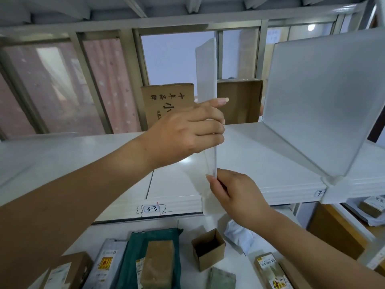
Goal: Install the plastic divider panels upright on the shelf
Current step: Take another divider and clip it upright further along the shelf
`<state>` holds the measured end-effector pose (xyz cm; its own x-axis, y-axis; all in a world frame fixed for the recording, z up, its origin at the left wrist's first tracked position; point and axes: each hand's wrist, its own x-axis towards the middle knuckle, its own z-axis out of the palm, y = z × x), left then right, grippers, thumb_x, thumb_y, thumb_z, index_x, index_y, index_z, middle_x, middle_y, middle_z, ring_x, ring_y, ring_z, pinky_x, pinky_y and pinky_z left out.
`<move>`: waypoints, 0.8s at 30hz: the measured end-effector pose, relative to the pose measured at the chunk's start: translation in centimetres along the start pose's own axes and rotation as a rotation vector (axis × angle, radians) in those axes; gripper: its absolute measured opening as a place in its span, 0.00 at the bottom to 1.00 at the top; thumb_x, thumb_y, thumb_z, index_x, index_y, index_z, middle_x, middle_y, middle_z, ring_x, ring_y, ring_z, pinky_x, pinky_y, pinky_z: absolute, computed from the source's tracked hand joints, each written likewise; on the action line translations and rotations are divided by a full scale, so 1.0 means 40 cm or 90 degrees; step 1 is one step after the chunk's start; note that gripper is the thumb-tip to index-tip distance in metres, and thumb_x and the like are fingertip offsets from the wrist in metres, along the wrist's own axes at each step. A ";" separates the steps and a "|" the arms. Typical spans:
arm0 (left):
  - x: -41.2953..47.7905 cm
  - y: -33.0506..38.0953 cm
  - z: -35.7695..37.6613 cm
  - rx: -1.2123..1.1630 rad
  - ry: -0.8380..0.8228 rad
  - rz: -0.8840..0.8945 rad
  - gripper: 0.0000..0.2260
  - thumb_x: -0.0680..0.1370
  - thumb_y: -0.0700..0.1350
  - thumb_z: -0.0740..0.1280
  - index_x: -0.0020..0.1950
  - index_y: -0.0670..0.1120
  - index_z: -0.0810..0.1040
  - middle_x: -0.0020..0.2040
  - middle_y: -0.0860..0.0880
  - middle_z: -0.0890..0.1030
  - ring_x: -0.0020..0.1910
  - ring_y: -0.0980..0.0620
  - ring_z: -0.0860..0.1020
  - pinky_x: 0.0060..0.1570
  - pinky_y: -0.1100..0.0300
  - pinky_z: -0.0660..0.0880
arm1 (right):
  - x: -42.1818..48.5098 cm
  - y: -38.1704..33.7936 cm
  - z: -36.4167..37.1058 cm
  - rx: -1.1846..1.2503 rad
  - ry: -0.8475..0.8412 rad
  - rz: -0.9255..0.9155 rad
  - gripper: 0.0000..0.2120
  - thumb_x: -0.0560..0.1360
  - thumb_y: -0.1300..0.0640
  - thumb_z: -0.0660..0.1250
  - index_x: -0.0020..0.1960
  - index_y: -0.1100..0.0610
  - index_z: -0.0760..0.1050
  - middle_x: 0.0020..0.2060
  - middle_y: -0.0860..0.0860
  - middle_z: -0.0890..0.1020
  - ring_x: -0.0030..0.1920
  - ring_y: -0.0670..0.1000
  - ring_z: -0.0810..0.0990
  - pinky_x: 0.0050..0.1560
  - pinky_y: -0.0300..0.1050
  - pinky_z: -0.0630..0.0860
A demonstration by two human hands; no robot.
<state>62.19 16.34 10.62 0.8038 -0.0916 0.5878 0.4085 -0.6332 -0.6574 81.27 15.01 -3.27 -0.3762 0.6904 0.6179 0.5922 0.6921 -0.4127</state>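
A translucent white plastic divider panel (206, 71) stands upright, edge-on to me, in the middle of the white metal shelf (104, 155). My left hand (187, 130) grips its near edge about halfway up. My right hand (231, 195) pinches the same edge low down, just above the panel's white foot clip (207, 203) on the shelf's front lip. A second divider panel (320, 101) stands upright to the right, its clip (331, 184) hooked over the front lip.
A label reading 3-3 (152, 209) is stuck on the shelf front. Cardboard boxes (166, 105) stand behind the shelf. The lower shelf holds several parcels, a small open carton (208, 249) and a green bag (154, 257). A low panel (37, 136) lies far left.
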 end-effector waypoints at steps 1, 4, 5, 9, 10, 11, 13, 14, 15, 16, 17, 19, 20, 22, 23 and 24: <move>-0.005 0.006 0.003 0.007 -0.006 -0.003 0.08 0.83 0.30 0.69 0.47 0.37 0.85 0.44 0.43 0.84 0.50 0.43 0.84 0.72 0.42 0.74 | -0.001 0.008 -0.009 0.011 -0.022 -0.007 0.18 0.85 0.47 0.58 0.38 0.50 0.64 0.30 0.46 0.68 0.32 0.49 0.69 0.33 0.40 0.64; -0.025 0.028 0.016 0.028 -0.014 -0.012 0.07 0.83 0.31 0.70 0.48 0.38 0.84 0.46 0.43 0.84 0.53 0.43 0.83 0.75 0.43 0.72 | -0.014 0.026 -0.028 -0.025 -0.037 -0.036 0.12 0.84 0.44 0.62 0.44 0.47 0.66 0.36 0.43 0.71 0.39 0.47 0.71 0.37 0.39 0.69; -0.033 0.037 0.022 0.030 -0.014 -0.014 0.06 0.83 0.31 0.70 0.48 0.38 0.84 0.46 0.43 0.84 0.54 0.43 0.83 0.76 0.43 0.71 | -0.020 0.031 -0.033 -0.031 -0.035 -0.041 0.10 0.83 0.42 0.62 0.47 0.46 0.68 0.39 0.42 0.71 0.41 0.46 0.72 0.40 0.39 0.72; -0.068 0.079 0.048 0.012 -0.026 -0.033 0.05 0.83 0.32 0.71 0.49 0.38 0.84 0.47 0.42 0.83 0.56 0.42 0.82 0.77 0.43 0.69 | -0.038 0.060 -0.051 0.001 -0.055 -0.071 0.10 0.79 0.45 0.70 0.52 0.50 0.78 0.46 0.44 0.75 0.47 0.46 0.74 0.47 0.41 0.75; -0.077 0.088 0.053 0.008 -0.031 -0.040 0.05 0.83 0.32 0.71 0.49 0.38 0.84 0.48 0.41 0.83 0.57 0.42 0.82 0.77 0.43 0.69 | -0.040 0.065 -0.055 0.007 -0.053 -0.076 0.09 0.78 0.46 0.73 0.52 0.51 0.79 0.46 0.44 0.75 0.47 0.47 0.74 0.47 0.42 0.75; -0.084 0.095 0.057 0.005 -0.036 -0.046 0.05 0.83 0.32 0.71 0.49 0.38 0.84 0.48 0.41 0.83 0.57 0.43 0.82 0.78 0.43 0.68 | -0.041 0.067 -0.057 0.013 -0.046 -0.080 0.09 0.77 0.48 0.75 0.51 0.52 0.80 0.46 0.45 0.76 0.46 0.47 0.75 0.46 0.42 0.75; -0.095 0.104 0.058 0.002 -0.050 -0.046 0.04 0.83 0.32 0.71 0.50 0.38 0.84 0.49 0.41 0.83 0.58 0.43 0.82 0.78 0.43 0.68 | -0.041 0.064 -0.053 -0.003 -0.026 -0.096 0.08 0.76 0.51 0.76 0.49 0.54 0.80 0.44 0.46 0.77 0.45 0.48 0.74 0.44 0.43 0.75; -0.098 0.104 0.054 0.003 -0.061 -0.040 0.03 0.82 0.33 0.72 0.51 0.38 0.84 0.49 0.41 0.84 0.59 0.42 0.82 0.78 0.43 0.68 | -0.039 0.059 -0.048 -0.017 -0.020 -0.104 0.08 0.76 0.51 0.76 0.48 0.54 0.80 0.43 0.47 0.77 0.44 0.48 0.74 0.43 0.44 0.75; -0.100 0.102 0.048 0.004 -0.071 -0.032 0.02 0.82 0.34 0.73 0.51 0.38 0.84 0.49 0.41 0.84 0.59 0.42 0.83 0.77 0.43 0.69 | -0.037 0.054 -0.043 -0.021 -0.017 -0.110 0.08 0.76 0.52 0.76 0.47 0.55 0.79 0.42 0.47 0.77 0.42 0.48 0.74 0.41 0.45 0.75; -0.099 0.099 0.041 0.007 -0.076 -0.023 0.02 0.82 0.34 0.73 0.51 0.38 0.85 0.49 0.41 0.84 0.58 0.42 0.83 0.77 0.43 0.70 | -0.034 0.052 -0.038 -0.012 -0.015 -0.113 0.08 0.76 0.54 0.76 0.46 0.55 0.78 0.41 0.47 0.77 0.40 0.48 0.74 0.39 0.44 0.75; -0.097 0.095 0.033 0.013 -0.078 -0.013 0.02 0.83 0.34 0.73 0.51 0.37 0.85 0.49 0.41 0.84 0.58 0.41 0.83 0.76 0.43 0.71 | -0.032 0.051 -0.033 0.002 -0.011 -0.113 0.08 0.76 0.55 0.76 0.45 0.55 0.78 0.40 0.46 0.76 0.37 0.47 0.73 0.37 0.41 0.74; -0.095 0.088 0.019 0.033 -0.082 0.014 0.04 0.83 0.34 0.71 0.51 0.37 0.86 0.49 0.41 0.85 0.57 0.42 0.84 0.75 0.44 0.72 | -0.030 0.047 -0.022 0.022 0.002 -0.103 0.08 0.75 0.56 0.77 0.44 0.55 0.77 0.39 0.45 0.74 0.34 0.46 0.71 0.37 0.34 0.69; -0.094 0.085 0.013 0.045 -0.085 0.025 0.05 0.84 0.33 0.71 0.51 0.38 0.86 0.49 0.41 0.85 0.56 0.42 0.84 0.75 0.44 0.72 | -0.029 0.043 -0.015 0.026 0.009 -0.098 0.08 0.75 0.56 0.77 0.44 0.54 0.77 0.38 0.45 0.74 0.34 0.46 0.70 0.36 0.33 0.67; -0.100 0.079 -0.004 0.071 -0.098 0.040 0.07 0.84 0.32 0.69 0.50 0.39 0.86 0.48 0.42 0.85 0.54 0.44 0.85 0.75 0.46 0.73 | -0.024 0.022 0.005 0.030 0.017 -0.097 0.08 0.75 0.56 0.76 0.43 0.55 0.77 0.38 0.46 0.74 0.33 0.46 0.69 0.35 0.35 0.68; -0.110 0.074 -0.020 0.081 -0.112 0.043 0.08 0.84 0.32 0.69 0.49 0.39 0.86 0.47 0.43 0.85 0.53 0.45 0.85 0.75 0.46 0.73 | -0.019 0.007 0.021 0.033 0.017 -0.099 0.08 0.76 0.57 0.76 0.43 0.56 0.77 0.38 0.47 0.74 0.33 0.47 0.70 0.34 0.37 0.69; -0.123 0.068 -0.039 0.089 -0.128 0.042 0.09 0.84 0.32 0.68 0.49 0.39 0.86 0.47 0.43 0.85 0.52 0.45 0.85 0.75 0.47 0.73 | -0.012 -0.011 0.038 0.037 0.015 -0.102 0.08 0.76 0.57 0.76 0.43 0.57 0.77 0.38 0.48 0.74 0.33 0.48 0.70 0.34 0.40 0.69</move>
<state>58.66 13.86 6.70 0.8952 0.0344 0.4443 0.3966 -0.5165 -0.7589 80.12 14.70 -4.40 -0.4457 0.5651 0.6943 0.4831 0.8048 -0.3449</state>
